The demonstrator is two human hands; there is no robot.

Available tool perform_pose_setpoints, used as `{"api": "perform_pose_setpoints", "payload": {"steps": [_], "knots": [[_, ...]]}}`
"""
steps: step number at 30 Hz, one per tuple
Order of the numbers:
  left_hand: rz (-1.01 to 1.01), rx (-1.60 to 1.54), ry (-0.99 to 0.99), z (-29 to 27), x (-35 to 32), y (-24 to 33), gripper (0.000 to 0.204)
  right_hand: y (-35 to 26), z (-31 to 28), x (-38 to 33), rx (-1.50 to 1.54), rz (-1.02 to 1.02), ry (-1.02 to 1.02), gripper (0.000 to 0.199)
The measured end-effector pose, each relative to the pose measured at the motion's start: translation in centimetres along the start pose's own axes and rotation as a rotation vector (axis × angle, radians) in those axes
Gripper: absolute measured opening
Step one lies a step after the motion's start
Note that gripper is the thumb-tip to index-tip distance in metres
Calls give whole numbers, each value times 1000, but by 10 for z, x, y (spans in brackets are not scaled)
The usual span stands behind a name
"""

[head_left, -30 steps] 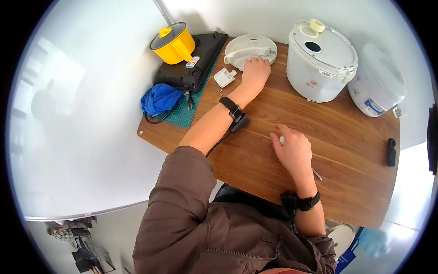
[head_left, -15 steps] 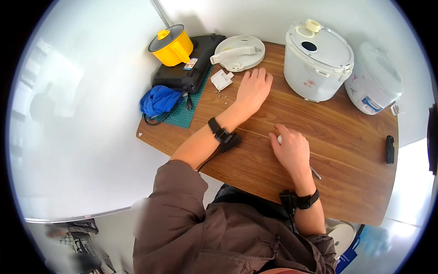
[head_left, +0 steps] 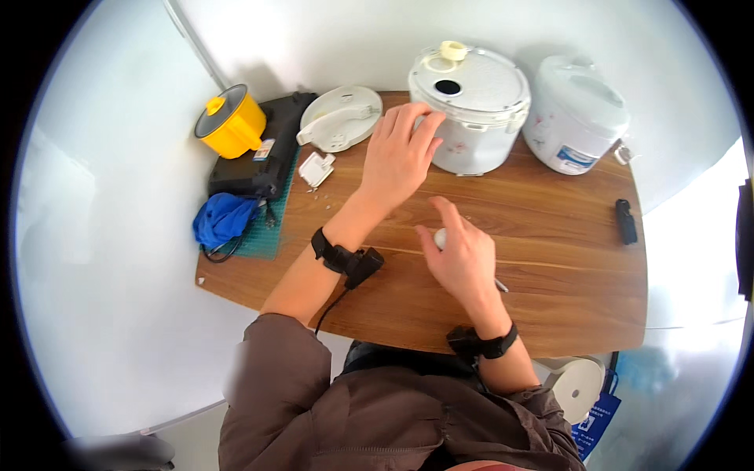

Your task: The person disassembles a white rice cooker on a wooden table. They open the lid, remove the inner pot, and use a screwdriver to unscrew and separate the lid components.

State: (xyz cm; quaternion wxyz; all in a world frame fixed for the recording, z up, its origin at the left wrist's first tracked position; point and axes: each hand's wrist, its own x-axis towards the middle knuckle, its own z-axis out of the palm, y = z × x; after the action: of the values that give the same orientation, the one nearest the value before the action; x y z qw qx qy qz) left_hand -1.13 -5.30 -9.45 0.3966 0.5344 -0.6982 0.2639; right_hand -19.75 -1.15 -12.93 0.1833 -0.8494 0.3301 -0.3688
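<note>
Left hand (head_left: pixel 399 155) reaches forward, fingers spread; right hand (head_left: pixel 459 255) loosely curled.

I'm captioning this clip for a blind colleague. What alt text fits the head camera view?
Seen from above, a person's left hand reaches to a white rice cooker on a wooden table, while the right hand holds a small white-handled tool. A second cooker, a round white lid and a yellow pot sit nearby.

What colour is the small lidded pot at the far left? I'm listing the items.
Yellow, with a grey lid and a yellow knob; the pot shows in the head view.
</note>
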Motion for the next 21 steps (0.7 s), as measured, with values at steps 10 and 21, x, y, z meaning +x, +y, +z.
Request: {"api": "perform_pose_setpoints", "payload": {"steps": [10, 21], "knots": [[76, -57, -148, 21, 36, -8, 54, 8, 0, 0, 5, -23, 62, 31], [29, -190, -355, -13, 43, -2, 45, 14, -13, 7, 85, 11, 104, 17]]}}
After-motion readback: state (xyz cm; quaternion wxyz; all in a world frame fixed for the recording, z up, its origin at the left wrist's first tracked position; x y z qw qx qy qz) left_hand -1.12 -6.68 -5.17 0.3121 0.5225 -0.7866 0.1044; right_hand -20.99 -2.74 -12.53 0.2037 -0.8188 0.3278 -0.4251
